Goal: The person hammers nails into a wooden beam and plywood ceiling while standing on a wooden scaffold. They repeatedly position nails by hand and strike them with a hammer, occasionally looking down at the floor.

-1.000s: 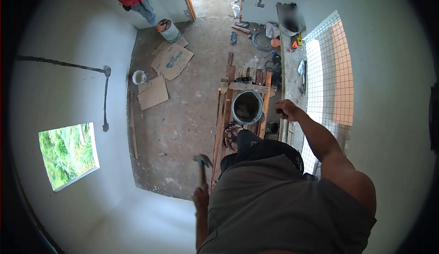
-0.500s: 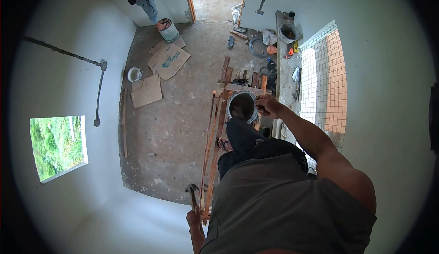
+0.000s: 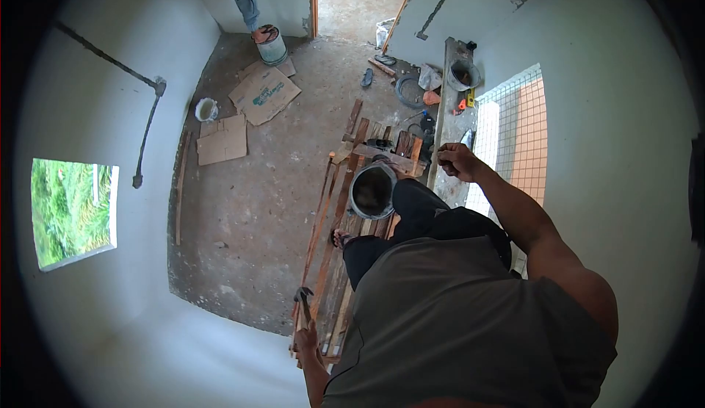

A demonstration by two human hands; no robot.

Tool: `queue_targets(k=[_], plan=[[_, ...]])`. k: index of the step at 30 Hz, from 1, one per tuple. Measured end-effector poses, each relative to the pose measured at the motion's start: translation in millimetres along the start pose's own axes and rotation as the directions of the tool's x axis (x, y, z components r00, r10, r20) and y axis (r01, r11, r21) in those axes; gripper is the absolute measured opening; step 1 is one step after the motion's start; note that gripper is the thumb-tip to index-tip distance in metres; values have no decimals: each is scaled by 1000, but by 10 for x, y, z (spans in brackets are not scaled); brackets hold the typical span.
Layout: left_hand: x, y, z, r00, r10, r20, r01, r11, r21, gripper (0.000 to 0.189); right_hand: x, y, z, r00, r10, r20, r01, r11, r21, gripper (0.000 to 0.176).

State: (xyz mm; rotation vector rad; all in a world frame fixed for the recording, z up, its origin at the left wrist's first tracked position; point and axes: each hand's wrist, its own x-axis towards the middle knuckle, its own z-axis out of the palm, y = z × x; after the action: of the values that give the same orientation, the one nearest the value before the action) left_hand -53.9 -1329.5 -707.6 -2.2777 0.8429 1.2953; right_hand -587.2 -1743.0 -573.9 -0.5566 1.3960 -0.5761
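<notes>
My left hand (image 3: pixel 307 340) is closed around the handle of a claw hammer (image 3: pixel 303 299), low on the left beside the plank platform. My right hand (image 3: pixel 458 162) is raised over the edge of the ledge, its fingers curled in; whether anything small is in them is hidden. A dark bucket (image 3: pixel 355 201) with a grey rim stands on the wooden planks (image 3: pixel 336 268) by my legs, apart from both hands. Its inside looks dark.
Another person (image 3: pixel 246 0) stands on an upturned bucket (image 3: pixel 272 49) near the doorway. Cardboard sheets (image 3: pixel 273 94) and a small white bucket (image 3: pixel 206 110) lie on the left. The ledge (image 3: pixel 449 77) along the gridded window carries a bucket (image 3: pixel 463 76) and tools.
My right hand has let go of the bucket and moved up and right, off its rim. The bucket sits lower and further left in view. The hammer stays in my left hand.
</notes>
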Motion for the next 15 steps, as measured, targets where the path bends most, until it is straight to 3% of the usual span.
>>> queue_targets(k=[1,2,4,5,6,7,8,9,11,14,15], plan=[[28,123,67,999,-21,49,24,999,-44,70,26,-112,-76,1000,13,-6,-13,1000,-25,4],[39,236,164,1000,4,-6,-4,998,-57,68,123,-182,-153,1000,14,5,-14,999,-43,4],[-410,721,10,952,187,-240,-208,976,-64,63,438,-278,-305,999,8,38,-3,991,-135,4],[-459,984,-19,932,219,-287,-255,962,-94,62,543,-433,-205,996,-58,63,66,989,-133,10],[-478,1230,-42,935,209,-288,-255,958,-130,61,639,-596,-93,988,-125,88,135,983,-128,16],[-479,1503,-84,942,194,-275,-245,955,-166,59,1144,-521,-333,978,-82,191,118,976,-183,9],[-491,1805,-167,949,175,-262,-230,953,-196,58,1319,-669,-240,974,-95,207,105,994,-42,6],[-531,2128,-269,952,163,-258,-221,950,-218,57,1563,-815,-162,974,-164,154,186,973,-140,6],[-655,2726,-563,958,137,-253,-204,943,-264,54,1506,-1630,125,947,-85,310,83,996,20,8],[-875,3413,-910,952,117,-283,-206,927,-312,51,1829,-2751,327,864,-294,408,341,939,-44,10],[-972,3596,-1020,945,118,-306,-220,919,-326,50,1888,-3187,405,783,-424,456,493,869,-40,11]])
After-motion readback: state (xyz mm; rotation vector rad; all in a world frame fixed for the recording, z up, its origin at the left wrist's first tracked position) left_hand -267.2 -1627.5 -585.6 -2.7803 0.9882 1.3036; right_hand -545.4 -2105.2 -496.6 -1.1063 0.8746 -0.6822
